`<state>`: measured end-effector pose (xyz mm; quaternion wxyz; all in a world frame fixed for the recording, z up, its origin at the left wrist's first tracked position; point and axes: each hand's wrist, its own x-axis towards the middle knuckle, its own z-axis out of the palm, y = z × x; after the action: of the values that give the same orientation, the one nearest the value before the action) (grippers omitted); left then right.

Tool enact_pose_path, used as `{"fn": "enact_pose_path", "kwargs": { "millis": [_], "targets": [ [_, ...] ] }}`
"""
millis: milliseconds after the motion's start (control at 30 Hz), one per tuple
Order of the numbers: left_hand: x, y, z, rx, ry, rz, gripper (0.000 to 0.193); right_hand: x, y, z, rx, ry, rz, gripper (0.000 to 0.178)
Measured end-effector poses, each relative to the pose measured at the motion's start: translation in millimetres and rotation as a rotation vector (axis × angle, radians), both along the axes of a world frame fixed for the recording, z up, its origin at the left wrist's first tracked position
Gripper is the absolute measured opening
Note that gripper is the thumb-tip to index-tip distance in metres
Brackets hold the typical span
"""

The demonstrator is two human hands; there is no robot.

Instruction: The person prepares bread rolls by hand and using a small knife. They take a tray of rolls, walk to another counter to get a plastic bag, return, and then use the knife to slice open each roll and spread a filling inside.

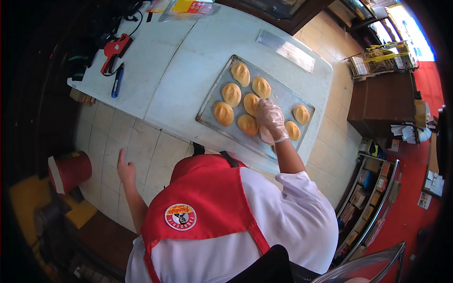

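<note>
My right hand (271, 118), in a clear plastic glove, reaches over a metal baking tray (278, 89) of golden bread rolls. Its curled fingers close over the right side of a bread roll (251, 104) near the tray's middle. More rolls lie around it, such as one roll (223, 113) at the left and another roll (301, 114) at the right. Part of what lies beneath the glove is hidden by my palm. My bare left hand (126, 170) hangs low at my left, away from the table, its index finger stretched out and holding nothing.
The tray rests on a pale table (177, 94). A red handheld tool (115, 53) with a cord and a blue cutter (117, 80) lie at the left. A clear plastic sheet (286, 50) is beyond the tray. A red bucket (71, 172) stands on the floor; shelves (368, 203) are at right.
</note>
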<state>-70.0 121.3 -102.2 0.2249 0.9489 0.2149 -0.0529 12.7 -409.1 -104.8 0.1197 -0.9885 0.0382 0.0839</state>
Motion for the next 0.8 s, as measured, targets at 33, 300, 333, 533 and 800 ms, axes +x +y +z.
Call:
{"fn": "enact_pose_path", "kwargs": {
  "millis": [33,300,333,533,800],
  "targets": [
    [3.3,-0.6,-0.3,-0.019,-0.004,0.0,0.065,0.7,-8.1,-4.4,0.102,-0.071,0.04,0.024],
    [15.6,-1.5,-5.4,0.018,-0.003,-0.048,0.066,37.3,-49.0,-50.4,0.412,-0.458,-0.064,0.018],
    [14.2,-2.2,-5.1,0.026,0.007,-0.046,0.067,53.1,-38.1,-42.9,0.237,-0.523,-0.07,0.019],
    [22.5,-20.9,19.1,0.001,0.026,-0.06,0.067,139.7,32.3,-94.5,-0.045,-0.262,-0.224,0.054],
    [-1.3,10.9,-4.8,0.007,-0.026,-0.066,0.066,142.7,-5.0,-15.4,0.622,-0.15,-0.45,0.07]
  ]
}}
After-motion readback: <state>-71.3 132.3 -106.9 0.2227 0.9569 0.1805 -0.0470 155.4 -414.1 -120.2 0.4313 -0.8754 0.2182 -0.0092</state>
